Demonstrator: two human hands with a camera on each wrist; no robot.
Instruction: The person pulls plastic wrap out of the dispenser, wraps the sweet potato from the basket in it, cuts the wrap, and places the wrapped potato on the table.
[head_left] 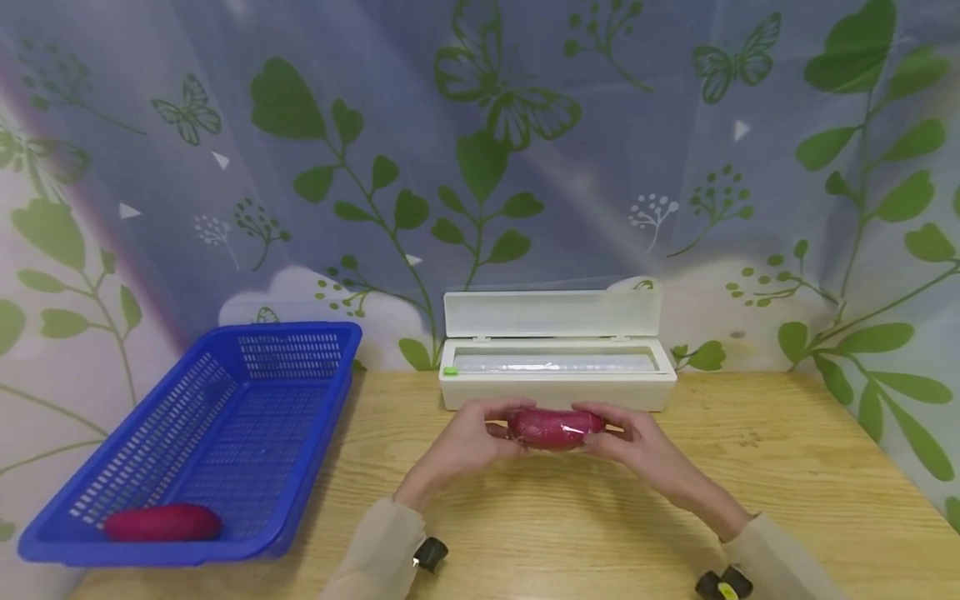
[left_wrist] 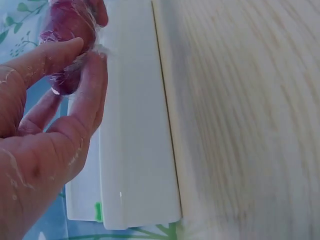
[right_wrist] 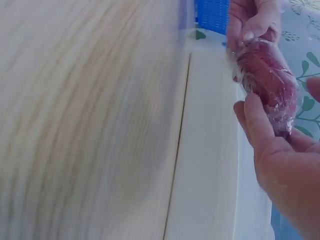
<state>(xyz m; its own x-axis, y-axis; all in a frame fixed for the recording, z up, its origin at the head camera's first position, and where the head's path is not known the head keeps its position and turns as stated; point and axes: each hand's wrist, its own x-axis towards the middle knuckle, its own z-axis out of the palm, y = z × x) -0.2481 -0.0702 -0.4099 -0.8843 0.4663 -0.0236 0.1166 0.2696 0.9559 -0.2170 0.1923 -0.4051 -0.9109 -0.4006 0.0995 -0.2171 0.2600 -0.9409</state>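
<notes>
Between both hands is a reddish-purple sweet potato [head_left: 555, 428] wrapped in clear, shiny cling film, held above the wooden table. My left hand [head_left: 480, 437] pinches its left end between thumb and fingers. The right hand [head_left: 633, 442] grips the other end in the same way. Crinkled film [right_wrist: 270, 82] clings around it in the right wrist view, and loose edges of film show near the left fingers [left_wrist: 92, 75]. Directly behind the hands stands a white cling film dispenser [head_left: 555, 393], lid [head_left: 551, 315] raised, with a roll of film [head_left: 555, 363] inside.
A blue plastic basket [head_left: 303, 467] stands on the left with another reddish sweet potato [head_left: 163, 523] in its near end. A green slider [head_left: 450, 372] sits on the dispenser's left rim. Behind the table [head_left: 787, 467] hangs a patterned cloth [head_left: 570, 208].
</notes>
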